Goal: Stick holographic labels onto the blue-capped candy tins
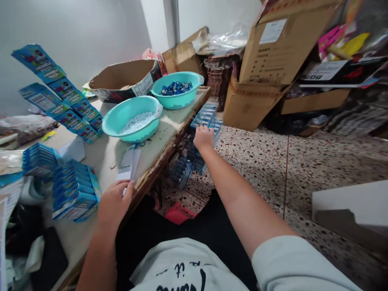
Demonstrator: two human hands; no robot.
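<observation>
My left hand [117,201] is closed around the near end of a flat white-and-grey piece of folded card [129,163], just above the table top. Low beyond the table's edge, my right hand [203,137] has its fingers curled over a stack of blue-and-white striped boxes [207,114]; what lies under the fingertips is hidden. A turquoise basin [130,135] of small whitish pieces stands past the card. Behind it another turquoise basin [177,103] holds shiny blue-wrapped pieces.
Blue packs [74,190] sit at the table's left, and tall blue printed strips [66,93] lean behind them. An open carton [121,76] is at the back. Cardboard boxes [273,48] are piled beyond the speckled floor [257,161]. A white box [348,202] stands at right.
</observation>
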